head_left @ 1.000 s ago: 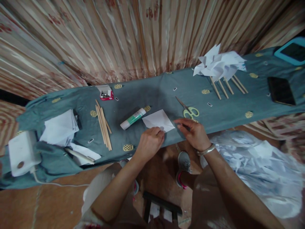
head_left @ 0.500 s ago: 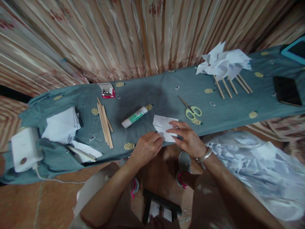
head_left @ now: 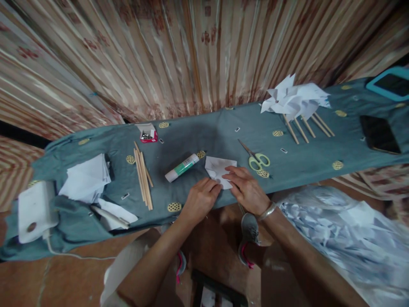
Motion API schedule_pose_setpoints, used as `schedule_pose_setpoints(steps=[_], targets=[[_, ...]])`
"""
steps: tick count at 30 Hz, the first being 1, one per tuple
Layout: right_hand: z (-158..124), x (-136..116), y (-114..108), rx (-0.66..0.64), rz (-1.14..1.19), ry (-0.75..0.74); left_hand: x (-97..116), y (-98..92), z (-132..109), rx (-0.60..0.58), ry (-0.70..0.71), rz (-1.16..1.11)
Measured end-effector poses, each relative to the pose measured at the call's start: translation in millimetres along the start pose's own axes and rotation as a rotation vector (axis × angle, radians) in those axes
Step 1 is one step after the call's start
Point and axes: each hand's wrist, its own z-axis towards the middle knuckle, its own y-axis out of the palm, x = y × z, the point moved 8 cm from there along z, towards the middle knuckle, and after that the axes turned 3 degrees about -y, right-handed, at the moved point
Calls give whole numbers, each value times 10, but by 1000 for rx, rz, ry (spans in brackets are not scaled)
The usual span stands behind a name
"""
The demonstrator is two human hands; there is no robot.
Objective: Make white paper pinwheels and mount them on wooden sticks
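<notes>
A small sheet of white paper (head_left: 216, 164) with a cut and a curled flap lies flat near the table's front edge. My left hand (head_left: 202, 197) is closed at its lower left corner, fingertips pressed together on the paper. From the right, my right hand (head_left: 247, 190) grips the paper's right side with bent fingers. Its thumb side is partly hidden. Just right of the paper are scissors (head_left: 255, 159) with light green handles, blades pointing away. To the left lies a green and white glue stick (head_left: 182, 167).
Wooden sticks (head_left: 142, 179), a red box of metal pins (head_left: 148, 134), a stack of white paper (head_left: 86, 179), a pen (head_left: 110, 216) and a white device (head_left: 35, 209) are left. Paper pinwheels (head_left: 295, 100) and a black phone (head_left: 379, 134) are right. A plastic bag of paper scraps (head_left: 345, 230) stands below.
My right hand's fingers have drawn in closer over the paper's right side, nearer my left hand. The camera view has tilted slightly upward.
</notes>
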Motion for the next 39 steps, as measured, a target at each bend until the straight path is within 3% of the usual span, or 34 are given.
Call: schedule_pose_setpoints(steps=[13,24,30,39], targets=[[-189,-20,-53,2,37,-15,0,19,-16,-55,-15,5],[-251,115,-247,10,244,170,3,-16,-20,-39,-15,-12],[-218,68,-130,-30,206,134,-70,-56,-55,13,-63,-99],[-130,141,-76,-5,313,196,-64,-58,-55,2,-69,-128]])
